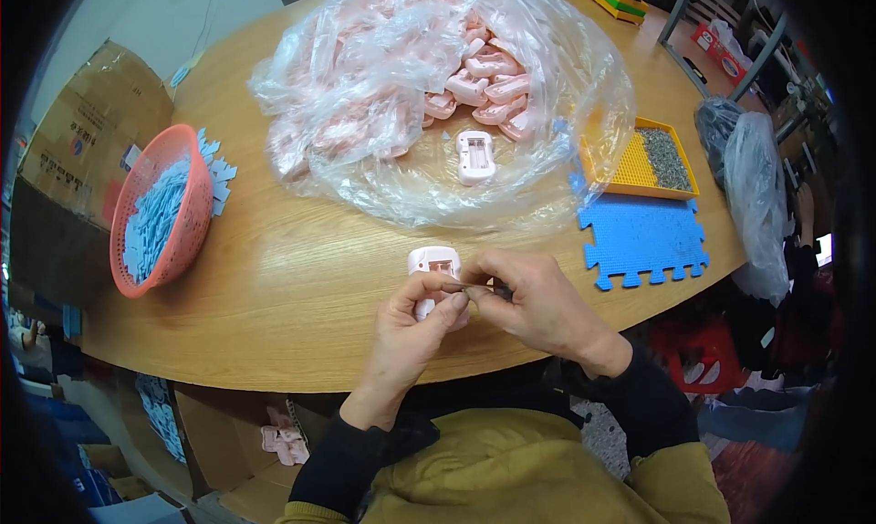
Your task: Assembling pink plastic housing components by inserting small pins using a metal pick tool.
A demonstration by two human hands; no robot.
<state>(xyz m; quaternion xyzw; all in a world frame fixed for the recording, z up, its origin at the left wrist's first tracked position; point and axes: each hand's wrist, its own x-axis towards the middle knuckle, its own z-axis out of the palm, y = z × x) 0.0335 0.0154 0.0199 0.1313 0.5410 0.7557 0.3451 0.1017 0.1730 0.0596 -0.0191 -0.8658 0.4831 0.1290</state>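
My left hand [411,332] and my right hand [540,303] meet near the front edge of the table, fingers pinched together. Between the fingertips is something small and dark, too little to make out. Just below them a pale pink plastic housing [434,258] lies on the table, with a recessed compartment facing up; my fingers hide part of it. Farther off, a second such housing [475,170] rests at the mouth of a clear plastic bag [356,172]. Many glossy pink shells [499,89] are heaped inside that bag.
At left, a coral basket [199,215] holds light blue pieces, beside a cardboard box [87,150]. A yellow tray [659,193] of small metal parts sits at right, by a blue foam mat [643,236]. A red stool [698,351] stands below the right table edge.
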